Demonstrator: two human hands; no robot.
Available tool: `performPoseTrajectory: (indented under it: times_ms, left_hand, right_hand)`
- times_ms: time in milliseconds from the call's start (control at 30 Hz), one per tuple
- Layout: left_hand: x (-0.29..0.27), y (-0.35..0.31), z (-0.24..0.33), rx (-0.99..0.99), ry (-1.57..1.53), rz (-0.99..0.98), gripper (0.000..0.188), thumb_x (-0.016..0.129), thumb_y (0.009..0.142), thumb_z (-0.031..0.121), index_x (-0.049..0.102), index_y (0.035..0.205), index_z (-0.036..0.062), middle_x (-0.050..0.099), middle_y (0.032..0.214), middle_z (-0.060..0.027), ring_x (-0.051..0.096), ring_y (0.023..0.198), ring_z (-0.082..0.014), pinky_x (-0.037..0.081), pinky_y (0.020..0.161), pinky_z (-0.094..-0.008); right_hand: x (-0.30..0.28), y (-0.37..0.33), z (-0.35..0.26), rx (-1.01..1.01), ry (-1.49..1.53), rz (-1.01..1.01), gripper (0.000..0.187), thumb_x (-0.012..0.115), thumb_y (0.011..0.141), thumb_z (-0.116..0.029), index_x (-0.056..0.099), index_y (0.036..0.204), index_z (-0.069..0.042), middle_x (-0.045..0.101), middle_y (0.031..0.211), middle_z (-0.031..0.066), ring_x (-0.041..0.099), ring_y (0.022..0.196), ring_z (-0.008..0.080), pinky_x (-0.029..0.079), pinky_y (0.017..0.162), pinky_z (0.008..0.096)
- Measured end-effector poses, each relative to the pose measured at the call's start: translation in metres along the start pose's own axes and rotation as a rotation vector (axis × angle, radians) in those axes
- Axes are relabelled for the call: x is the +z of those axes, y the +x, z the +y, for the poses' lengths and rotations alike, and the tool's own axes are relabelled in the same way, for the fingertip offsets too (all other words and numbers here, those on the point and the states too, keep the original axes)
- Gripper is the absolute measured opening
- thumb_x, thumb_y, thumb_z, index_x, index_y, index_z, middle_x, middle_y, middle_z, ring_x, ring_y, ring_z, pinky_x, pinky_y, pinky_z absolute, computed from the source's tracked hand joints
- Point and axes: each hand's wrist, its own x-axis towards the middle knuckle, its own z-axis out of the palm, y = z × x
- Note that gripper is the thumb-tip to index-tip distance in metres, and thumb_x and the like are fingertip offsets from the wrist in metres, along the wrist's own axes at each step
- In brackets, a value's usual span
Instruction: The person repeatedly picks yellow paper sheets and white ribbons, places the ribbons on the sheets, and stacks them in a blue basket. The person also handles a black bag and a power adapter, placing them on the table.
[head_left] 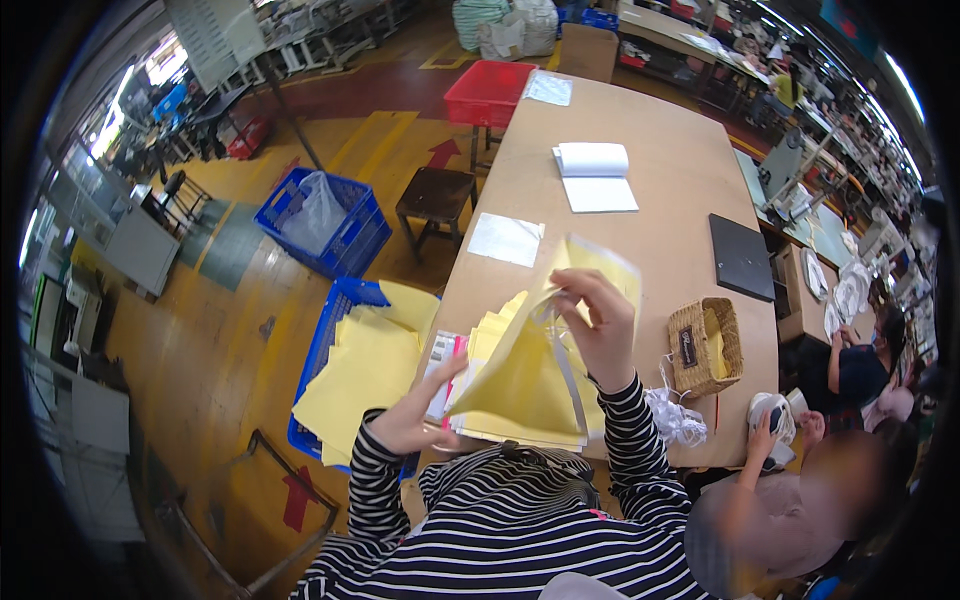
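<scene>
We stood at the near end of a long wooden tabletop (pixel 640 150), both hands raised over a stack of yellow sheets (pixel 510 425) that lay at its near edge. Our right hand (pixel 600 325) was lifted, and its grip was pinched on the top edge of a yellow sheet (pixel 520 375), which hung tilted above the stack with a grey strip (pixel 568 375) running down it. Our left hand (pixel 420 410) sat lower, at the left side of the stack; its fingers curled against the lower left corner of that sheet, though we could not tell how tightly they closed on it.

Just right of the stack stood a small woven basket (pixel 705 345), and near it lay a tangle of white cord (pixel 675 415). On the floor to our left a blue crate (pixel 335 340) held more yellow sheets. Farther up the tabletop lay white papers (pixel 597 175), a dark flat board (pixel 742 255) and a red basket (pixel 488 92). At our right another person's hand (pixel 765 435) held a white object.
</scene>
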Motion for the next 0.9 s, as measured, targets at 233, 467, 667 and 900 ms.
performPoseTrajectory:
  times_ms: [233,467,667,900]
  left_hand:
    - [0.022,0.052,0.023,-0.014,0.150,0.379,0.060,0.067,0.088,0.013,0.042,0.141,0.0040,0.060,0.128,-0.0155,0.062,0.113,-0.0264,0.048,0.096,-0.0323]
    - [0.039,0.052,0.014,-0.065,0.067,0.543,0.024,0.058,0.092,0.003,0.065,0.113,-0.0051,0.071,0.093,-0.0121,0.066,0.085,-0.0107,0.052,0.077,-0.0228]
    - [0.040,0.050,-0.013,-0.099,-0.186,0.849,0.021,0.059,0.093,0.007,0.067,0.104,-0.0085,0.067,0.081,-0.0027,0.060,0.071,-0.0051,0.047,0.064,-0.0188]
    - [0.022,0.044,-0.025,-0.143,-0.779,1.045,0.018,0.060,0.092,0.009,0.064,0.105,-0.0037,0.067,0.084,-0.0025,0.062,0.067,-0.0070,0.051,0.062,-0.0201]
  right_hand:
    - [0.037,-0.019,-0.023,-0.135,0.024,-0.198,0.038,0.066,0.077,0.008,0.064,0.113,-0.003,0.061,0.120,0.0142,0.066,0.094,0.0266,0.054,0.079,0.0327]
    - [0.040,-0.039,-0.015,0.159,0.296,-0.060,0.039,0.064,0.077,0.012,0.060,0.115,0.003,0.055,0.126,0.0143,0.062,0.090,0.0147,0.051,0.079,0.0258]
    - [0.035,-0.046,-0.006,0.254,0.372,0.014,0.020,0.058,0.083,0.015,0.064,0.101,0.008,0.059,0.109,0.0117,0.062,0.093,0.0163,0.051,0.082,0.0255]
    - [0.026,-0.056,-0.001,0.246,0.362,0.187,0.017,0.059,0.082,0.015,0.064,0.096,0.007,0.062,0.100,0.0121,0.061,0.090,0.0170,0.049,0.080,0.0258]
